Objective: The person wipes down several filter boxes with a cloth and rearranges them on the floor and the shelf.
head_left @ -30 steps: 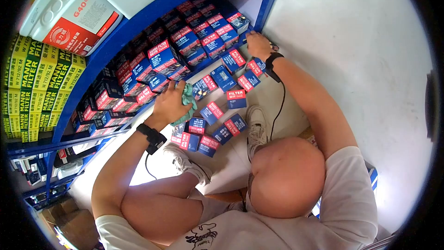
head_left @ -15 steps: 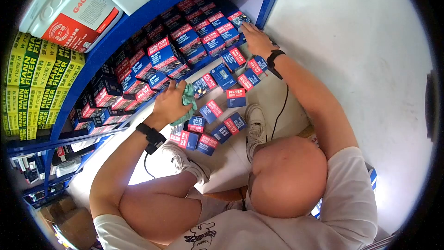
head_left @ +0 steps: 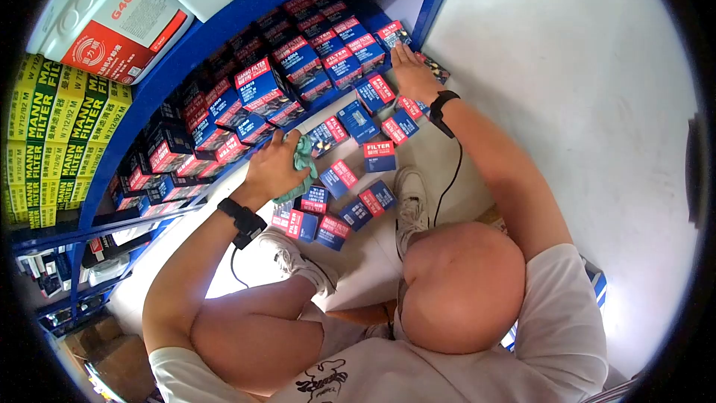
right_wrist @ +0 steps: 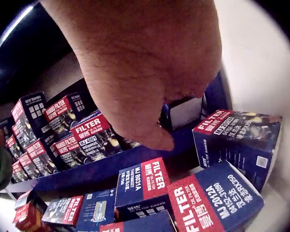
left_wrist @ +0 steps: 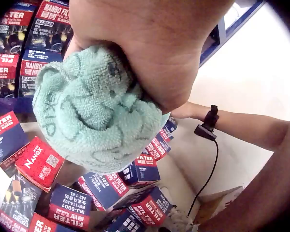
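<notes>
In the head view my left hand [head_left: 274, 167] grips a crumpled green cloth [head_left: 302, 167] beside the shelf edge; the left wrist view shows the cloth [left_wrist: 94, 108] bunched under the palm. My right hand [head_left: 415, 79] is at the shelf's right end, its fingers extended by a red-and-blue filter box [head_left: 391, 33]. From the right wrist view, the right hand [right_wrist: 150, 63] hangs over the shelf edge, and its fingertips are mostly hidden. Rows of filter boxes [head_left: 257, 82] fill the blue shelf.
Several loose filter boxes [head_left: 379, 157] lie on the floor between the shelf and the person's shoes [head_left: 412, 198]. Yellow-green boxes [head_left: 46, 127] are stacked at left. A white jug [head_left: 119, 19] stands on the shelf above. A white wall [head_left: 582, 104] rises at right.
My right hand has moved from the shelf's front edge up to the end box, then slightly back, its fingers straighter. That box now sits turned a little. The left hand keeps its hold on the cloth.
</notes>
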The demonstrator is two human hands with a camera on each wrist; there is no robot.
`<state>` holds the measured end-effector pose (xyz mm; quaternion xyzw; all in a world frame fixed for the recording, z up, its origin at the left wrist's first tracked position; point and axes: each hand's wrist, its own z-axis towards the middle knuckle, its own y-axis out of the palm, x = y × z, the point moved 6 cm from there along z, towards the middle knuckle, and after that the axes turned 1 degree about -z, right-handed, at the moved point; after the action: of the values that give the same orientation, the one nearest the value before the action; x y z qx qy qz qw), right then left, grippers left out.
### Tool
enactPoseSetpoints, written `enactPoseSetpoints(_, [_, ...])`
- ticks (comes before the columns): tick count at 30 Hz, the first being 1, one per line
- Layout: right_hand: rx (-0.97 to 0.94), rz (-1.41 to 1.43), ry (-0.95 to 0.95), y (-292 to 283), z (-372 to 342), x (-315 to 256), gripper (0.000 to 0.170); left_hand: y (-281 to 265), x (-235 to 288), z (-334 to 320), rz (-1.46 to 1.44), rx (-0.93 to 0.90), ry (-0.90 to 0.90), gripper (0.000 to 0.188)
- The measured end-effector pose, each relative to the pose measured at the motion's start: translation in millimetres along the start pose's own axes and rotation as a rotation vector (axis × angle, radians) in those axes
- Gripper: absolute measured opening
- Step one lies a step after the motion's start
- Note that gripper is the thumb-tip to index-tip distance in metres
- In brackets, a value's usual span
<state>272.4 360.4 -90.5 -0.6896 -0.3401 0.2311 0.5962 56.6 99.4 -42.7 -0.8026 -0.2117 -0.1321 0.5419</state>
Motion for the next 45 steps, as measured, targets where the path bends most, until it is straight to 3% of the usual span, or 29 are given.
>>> enactPoseSetpoints(8, [0.044,-0.161,0.002,2,-3,-5,0.049,-4,4,-2,-0.009,-0.006,-0.001,0.071])
enactPoseSetpoints(10, [-0.129,-0.121,0.072,6,0,0,0.042,-4,4,-2,-0.014,0.01,0.007,0.071])
enactPoseSetpoints(17, [0.025,-0.058,-0.02,14,18,6,0.04,-6,3,-3,-0.016,0.006,-0.001,0.07])
enactPoseSetpoints(20, [0.013,-0.091,-0.001,8,24,3,0.041,-4,2,-3,-0.031,-0.003,-0.002,0.07])
enactPoseSetpoints(23, [-0.157,-0.044,0.061,4,23,5,0.043,-3,1,-1,-0.026,0.017,0.005,0.07])
enactPoseSetpoints(26, [-0.073,0.041,0.133,7,27,19,0.041,-1,1,0,-0.039,-0.026,-0.006,0.076])
enactPoseSetpoints(28, [0.172,0.041,0.029,13,29,24,0.038,-3,2,0,-0.028,-0.021,-0.004,0.076])
enactPoseSetpoints(29, [0.171,0.042,0.029,16,30,27,0.038,-4,2,0,-0.029,-0.022,-0.004,0.076])
enactPoseSetpoints(31, [-0.117,0.041,0.062,16,29,26,0.032,-5,4,0,-0.041,-0.016,0.001,0.075])
enactPoseSetpoints(34, [-0.239,0.019,0.031,-2,13,12,0.028,-7,5,0,-0.028,0.027,0.027,0.073])
enactPoseSetpoints(38, [-0.068,-0.029,-0.156,6,9,12,0.028,-8,7,-1,-0.036,0.023,0.039,0.065])
enactPoseSetpoints(41, [-0.228,-0.028,-0.093,-8,-3,2,0.025,-10,8,-4,-0.047,0.043,0.041,0.065])
enactPoseSetpoints(43, [-0.279,0.014,-0.229,-28,-15,-21,0.021,-12,5,-6,-0.056,0.039,0.035,0.067])
enactPoseSetpoints(45, [-0.282,0.015,-0.243,-35,-23,-33,0.02,-17,4,-10,-0.037,0.076,0.034,0.067])
